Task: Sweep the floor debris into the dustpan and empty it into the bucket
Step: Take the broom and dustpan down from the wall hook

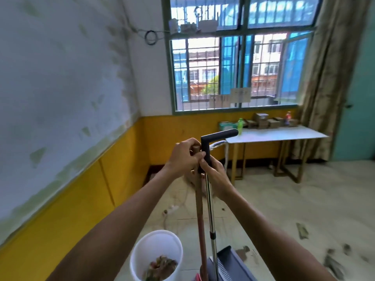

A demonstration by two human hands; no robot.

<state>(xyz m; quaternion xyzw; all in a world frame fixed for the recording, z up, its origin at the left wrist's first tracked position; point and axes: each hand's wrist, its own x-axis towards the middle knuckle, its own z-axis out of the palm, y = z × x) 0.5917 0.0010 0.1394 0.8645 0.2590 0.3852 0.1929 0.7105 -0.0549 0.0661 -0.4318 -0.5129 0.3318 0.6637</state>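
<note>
Dustpan (229,266) standing on the floor (304,199) at 6 o'clock, dark grey, with its shiny metal pole (210,209) going straight up to a black bent handle (218,136) near the middle. Wooden broom stick (199,209) upright just beside the pole, on its 9 o'clock side, touching or almost touching it. White bucket (156,254) just beside the dustpan at 7 o'clock, with a heap of brown and reddish scraps (160,267) inside. More dark debris (332,266) lying loose on the floor at 4 o'clock, well apart from the dustpan.

Left hand (184,157) wrapped around the top of the broom stick, fingers curled tight. Right hand (215,175) closed on the black handle just under the bend. The 2 hands touching each other at the fingers.

White tabletop (284,134) at 2 o'clock, carrying a green bottle (240,125), some brown boxes (263,120) and a small red-topped bottle (288,117). Big barred window (239,57) at 12 o'clock. Curtain (332,67) hanging at 2 o'clock. White and yellow wall (71,98) at 9 o'clock.
</note>
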